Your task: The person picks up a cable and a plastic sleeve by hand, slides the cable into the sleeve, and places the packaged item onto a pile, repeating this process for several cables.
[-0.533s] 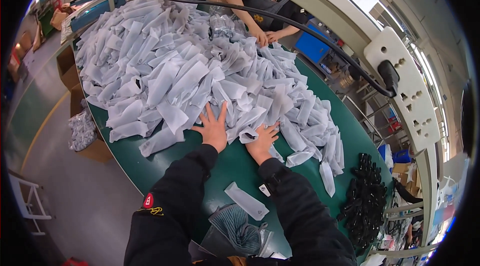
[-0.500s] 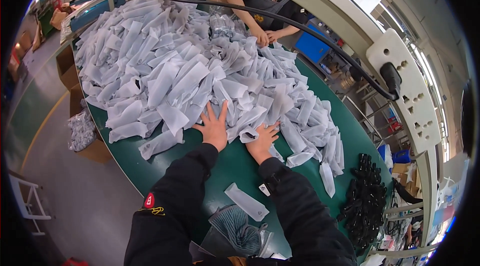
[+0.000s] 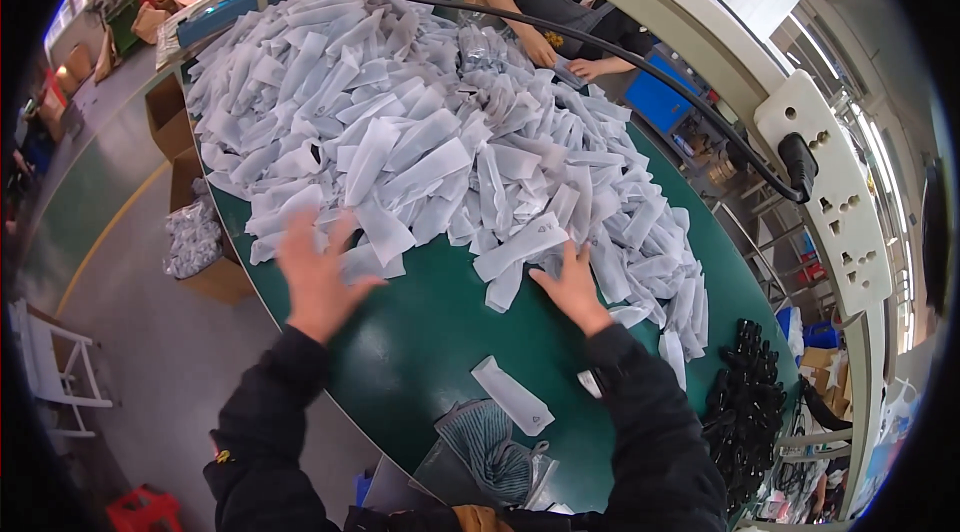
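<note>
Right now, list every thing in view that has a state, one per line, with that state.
left hand: open, fingers spread, blurred, at the pile's near edge, holding nothing.
right hand: open, flat against the pouches.
white pouches: heaped loosely over the green table.
single white pouch: lying flat, apart from the heap.
power strip: one black plug in, other sockets free.
cardboard box: open, holding clear bags.
</note>
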`<act>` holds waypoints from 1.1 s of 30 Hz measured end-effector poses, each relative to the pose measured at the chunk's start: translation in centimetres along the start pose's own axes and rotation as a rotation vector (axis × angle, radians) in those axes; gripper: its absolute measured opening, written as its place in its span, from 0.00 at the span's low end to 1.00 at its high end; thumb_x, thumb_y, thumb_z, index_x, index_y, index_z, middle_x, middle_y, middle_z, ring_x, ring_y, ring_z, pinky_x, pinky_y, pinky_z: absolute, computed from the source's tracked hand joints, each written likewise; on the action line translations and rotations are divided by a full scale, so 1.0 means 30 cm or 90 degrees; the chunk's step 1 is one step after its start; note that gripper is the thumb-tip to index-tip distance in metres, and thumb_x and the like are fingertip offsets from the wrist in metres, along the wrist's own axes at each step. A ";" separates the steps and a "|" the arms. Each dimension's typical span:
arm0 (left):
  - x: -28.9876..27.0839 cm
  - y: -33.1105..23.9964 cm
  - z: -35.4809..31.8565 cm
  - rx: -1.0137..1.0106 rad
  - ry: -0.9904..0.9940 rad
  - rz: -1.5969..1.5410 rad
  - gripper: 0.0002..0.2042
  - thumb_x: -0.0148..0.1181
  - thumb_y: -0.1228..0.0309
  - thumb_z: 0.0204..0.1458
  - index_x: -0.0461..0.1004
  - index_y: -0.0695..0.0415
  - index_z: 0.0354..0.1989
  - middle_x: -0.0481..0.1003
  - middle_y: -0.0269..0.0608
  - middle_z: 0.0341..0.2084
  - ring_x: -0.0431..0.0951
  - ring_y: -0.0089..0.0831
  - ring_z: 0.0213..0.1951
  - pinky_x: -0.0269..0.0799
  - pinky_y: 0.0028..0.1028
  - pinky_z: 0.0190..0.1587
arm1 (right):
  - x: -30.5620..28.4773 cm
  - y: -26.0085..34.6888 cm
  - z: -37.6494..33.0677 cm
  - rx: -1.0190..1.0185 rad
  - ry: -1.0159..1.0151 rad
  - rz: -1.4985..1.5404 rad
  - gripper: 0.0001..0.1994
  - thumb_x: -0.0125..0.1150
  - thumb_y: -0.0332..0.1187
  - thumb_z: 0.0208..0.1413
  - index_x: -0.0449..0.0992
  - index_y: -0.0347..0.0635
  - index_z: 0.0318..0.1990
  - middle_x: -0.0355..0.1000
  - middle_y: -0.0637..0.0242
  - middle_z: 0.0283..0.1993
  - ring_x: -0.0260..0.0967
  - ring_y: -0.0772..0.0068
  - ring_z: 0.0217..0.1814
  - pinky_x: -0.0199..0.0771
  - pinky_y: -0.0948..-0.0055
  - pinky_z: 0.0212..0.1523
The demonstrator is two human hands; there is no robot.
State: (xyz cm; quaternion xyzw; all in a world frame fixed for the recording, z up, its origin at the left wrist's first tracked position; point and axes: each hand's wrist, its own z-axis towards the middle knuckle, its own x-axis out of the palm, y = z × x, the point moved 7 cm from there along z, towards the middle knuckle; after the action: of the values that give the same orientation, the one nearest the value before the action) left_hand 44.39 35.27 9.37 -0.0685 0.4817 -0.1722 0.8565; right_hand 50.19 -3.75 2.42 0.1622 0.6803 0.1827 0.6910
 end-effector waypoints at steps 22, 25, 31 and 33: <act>0.588 0.027 0.272 -0.291 0.224 0.109 0.35 0.68 0.46 0.44 0.68 0.38 0.64 0.39 0.55 0.72 0.33 0.82 0.66 0.48 0.84 0.49 | 0.161 0.201 -0.099 -0.249 -0.001 -0.262 0.37 0.56 0.58 0.57 0.57 0.57 0.71 0.34 0.43 0.77 0.49 0.32 0.71 0.55 0.28 0.60; 0.661 0.044 0.297 -0.256 0.236 0.101 0.34 0.67 0.46 0.45 0.69 0.41 0.62 0.37 0.55 0.72 0.32 0.83 0.66 0.47 0.84 0.49 | 0.114 0.163 -0.065 -0.269 0.025 -0.118 0.36 0.57 0.58 0.56 0.59 0.56 0.70 0.36 0.42 0.77 0.50 0.31 0.70 0.57 0.31 0.61; 0.612 0.333 0.200 0.107 0.189 -0.073 0.42 0.69 0.55 0.47 0.58 0.56 0.69 0.47 0.73 0.68 0.49 0.66 0.68 0.47 0.55 0.68 | -0.030 0.238 -0.506 -0.347 0.101 -0.157 0.34 0.58 0.58 0.55 0.62 0.62 0.68 0.42 0.45 0.76 0.47 0.34 0.74 0.56 0.32 0.63; 0.583 0.260 0.137 0.082 0.183 -0.093 0.40 0.69 0.61 0.48 0.57 0.55 0.70 0.48 0.69 0.68 0.50 0.66 0.68 0.48 0.51 0.69 | 0.076 0.129 -0.614 -0.426 0.166 -0.230 0.33 0.58 0.58 0.55 0.62 0.65 0.68 0.44 0.46 0.75 0.44 0.36 0.75 0.55 0.33 0.64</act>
State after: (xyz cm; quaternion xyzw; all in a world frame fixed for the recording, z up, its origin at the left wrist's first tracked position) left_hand 57.99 36.03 -4.70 -0.0228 0.5812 -0.2723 0.7665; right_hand 31.69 0.28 1.83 -0.2185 0.6828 0.2884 0.6347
